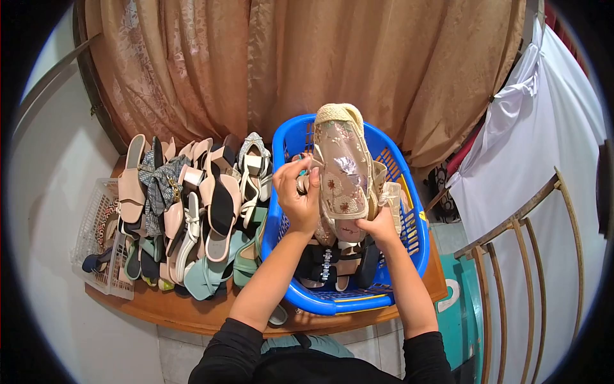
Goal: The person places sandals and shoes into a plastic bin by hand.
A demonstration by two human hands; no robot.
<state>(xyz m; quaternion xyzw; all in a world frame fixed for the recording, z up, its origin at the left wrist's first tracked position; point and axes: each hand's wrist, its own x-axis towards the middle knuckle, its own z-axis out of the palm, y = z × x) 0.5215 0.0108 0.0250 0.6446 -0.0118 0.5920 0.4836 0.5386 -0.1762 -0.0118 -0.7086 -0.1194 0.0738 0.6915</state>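
Observation:
A pair of beige espadrilles (345,169) with sheer mesh uppers, embroidered flowers and woven soles is held up over a blue laundry basket (332,306), toes pointing away from me. My right hand (380,229) grips them at the heel end, thumb on top, with a pale ribbon tie (391,193) beside it. On the other side, my left hand (298,195) has thumb and forefinger drawn together at the shoe's edge, on what looks like a thin pale tie. Below, a dark sandal with a jewelled strap (326,265) and other shoes lie inside the basket.
Left of the basket, many sandals and heels (217,211) are piled on a wooden table (173,313). A white plastic crate (96,214) holds more shoes at the table's left end. Brown curtains (320,57) hang behind. A wooden rack (518,230) stands at right.

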